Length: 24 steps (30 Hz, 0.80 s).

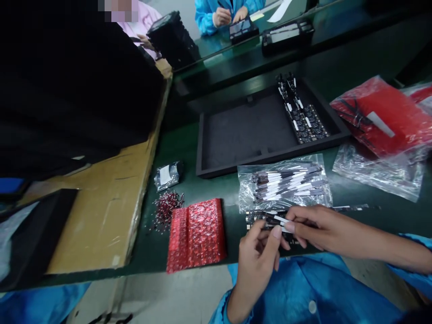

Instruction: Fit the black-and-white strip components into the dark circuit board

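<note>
Both my hands meet near the table's front edge, over several small circuit boards point(250, 218). My left hand point(261, 252) pinches one end of a thin black and white strip point(279, 219). The fingers of my right hand point(312, 227) close on the same strip from the right. Just behind my hands lies a clear plastic bag point(243, 180) with several black and white strips point(286, 182) in it. Another thin strip point(354, 208) lies on the table beyond my right hand.
A black tray point(200, 144) behind the bag holds rows of boards point(310, 123). To the left are a red bubble-wrap pouch point(197, 234), a pile of tiny parts point(167, 207) and a silvery packet point(168, 175). Red bags point(388, 117) lie right. Two people work across the table.
</note>
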{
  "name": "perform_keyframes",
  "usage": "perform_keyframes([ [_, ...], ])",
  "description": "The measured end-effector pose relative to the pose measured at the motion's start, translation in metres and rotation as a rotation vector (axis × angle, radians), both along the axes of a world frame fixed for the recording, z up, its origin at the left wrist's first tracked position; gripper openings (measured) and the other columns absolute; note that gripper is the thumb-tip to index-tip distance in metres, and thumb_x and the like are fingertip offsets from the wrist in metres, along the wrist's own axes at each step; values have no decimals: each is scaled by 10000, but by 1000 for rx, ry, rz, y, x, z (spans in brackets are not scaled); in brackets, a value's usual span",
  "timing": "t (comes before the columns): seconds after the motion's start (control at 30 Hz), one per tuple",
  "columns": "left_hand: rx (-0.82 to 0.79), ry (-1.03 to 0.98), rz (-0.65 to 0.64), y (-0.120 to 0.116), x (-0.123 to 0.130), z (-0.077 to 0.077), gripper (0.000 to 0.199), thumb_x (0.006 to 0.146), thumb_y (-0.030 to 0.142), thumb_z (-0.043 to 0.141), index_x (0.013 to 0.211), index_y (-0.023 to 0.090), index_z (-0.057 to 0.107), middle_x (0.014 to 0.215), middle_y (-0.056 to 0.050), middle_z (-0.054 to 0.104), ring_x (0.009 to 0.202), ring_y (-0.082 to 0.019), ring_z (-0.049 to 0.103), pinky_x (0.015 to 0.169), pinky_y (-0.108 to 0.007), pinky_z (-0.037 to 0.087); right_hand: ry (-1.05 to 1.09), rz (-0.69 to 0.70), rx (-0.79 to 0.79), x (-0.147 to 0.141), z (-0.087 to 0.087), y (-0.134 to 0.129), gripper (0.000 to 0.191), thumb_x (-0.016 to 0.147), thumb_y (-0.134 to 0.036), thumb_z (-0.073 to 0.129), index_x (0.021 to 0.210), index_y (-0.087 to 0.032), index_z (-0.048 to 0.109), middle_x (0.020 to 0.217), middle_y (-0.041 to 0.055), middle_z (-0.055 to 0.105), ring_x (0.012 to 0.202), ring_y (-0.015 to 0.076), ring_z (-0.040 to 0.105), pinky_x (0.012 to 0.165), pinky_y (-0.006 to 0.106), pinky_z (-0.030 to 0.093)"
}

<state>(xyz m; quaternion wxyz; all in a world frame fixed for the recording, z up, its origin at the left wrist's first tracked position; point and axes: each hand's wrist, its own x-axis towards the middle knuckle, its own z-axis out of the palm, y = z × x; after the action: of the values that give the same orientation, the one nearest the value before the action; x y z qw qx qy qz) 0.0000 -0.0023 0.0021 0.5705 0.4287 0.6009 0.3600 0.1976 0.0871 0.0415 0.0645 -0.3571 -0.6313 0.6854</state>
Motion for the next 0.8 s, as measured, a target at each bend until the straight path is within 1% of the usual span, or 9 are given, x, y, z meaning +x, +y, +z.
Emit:
perform_keyframes([
  [0.1, -1, -24, -22, -4, 1, -1, 407, 853, 649, 604, 997, 269, 581, 675, 50, 707, 330, -28, 498, 316, -146, 374, -9, -2, -24, 5, -1, -3, 334, 1039, -514, 546, 861, -250, 649, 713, -34, 625, 600, 141, 509, 566, 278, 369],
  [0.2, 2, -26, -39, -8, 3, -3, 334, 858, 610, 625, 948, 289, 603, 676, 49, 720, 341, -30, 501, 331, -154, 379, -13, 5, -62, 12, -6, -7, 343, 1047, -543, 519, 894, -265, 649, 718, -30, 626, 620, 157, 518, 573, 287, 376],
  [0.3, -3, -26, -65, -13, 5, -4, 292, 877, 575, 624, 880, 283, 613, 680, 39, 731, 351, -25, 502, 350, -156, 387, -32, -4, -66, 18, -13, -12, 364, 1051, -578, 483, 904, -288, 648, 729, -18, 629, 658, 182, 550, 593, 303, 400],
  [0.4, -13, -36, -86, -18, 5, -3, 272, 889, 558, 618, 958, 296, 607, 708, 27, 744, 360, -31, 512, 360, -166, 401, -70, 4, -28, 21, -16, -18, 360, 1051, -590, 451, 906, -330, 653, 754, -8, 633, 699, 216, 597, 637, 335, 452],
  [0.5, -10, -54, -116, -24, 3, -3, 267, 891, 538, 623, 1042, 324, 571, 743, 22, 755, 388, -51, 553, 372, -177, 420, -136, 38, 49, 23, -13, -24, 284, 1043, -584, 451, 957, -408, 657, 817, -6, 674, 787, 255, 652, 739, 375, 509],
  [0.6, -27, -53, -115, -28, 1, -5, 268, 877, 544, 635, 1042, 345, 566, 773, 22, 756, 424, -70, 585, 402, -198, 462, -209, 88, 99, 22, -5, -28, 213, 1043, -577, 445, 1022, -466, 626, 912, -13, 723, 886, 281, 684, 825, 402, 527],
  [0.7, -57, -75, -85, -27, 1, -8, 316, 839, 582, 658, 1037, 355, 560, 749, 38, 734, 420, -73, 576, 389, -197, 454, -192, 102, 132, 19, 2, -31, 220, 1064, -543, 424, 1018, -444, 615, 1017, -26, 754, 985, 280, 704, 885, 397, 522],
  [0.8, -86, -129, -45, -24, 3, -8, 401, 801, 613, 680, 1077, 365, 528, 702, 57, 705, 397, -67, 551, 364, -182, 425, -158, 90, 151, 16, 5, -32, 234, 1073, -524, 425, 1026, -422, 631, 1033, -29, 764, 1001, 273, 719, 863, 379, 522],
])
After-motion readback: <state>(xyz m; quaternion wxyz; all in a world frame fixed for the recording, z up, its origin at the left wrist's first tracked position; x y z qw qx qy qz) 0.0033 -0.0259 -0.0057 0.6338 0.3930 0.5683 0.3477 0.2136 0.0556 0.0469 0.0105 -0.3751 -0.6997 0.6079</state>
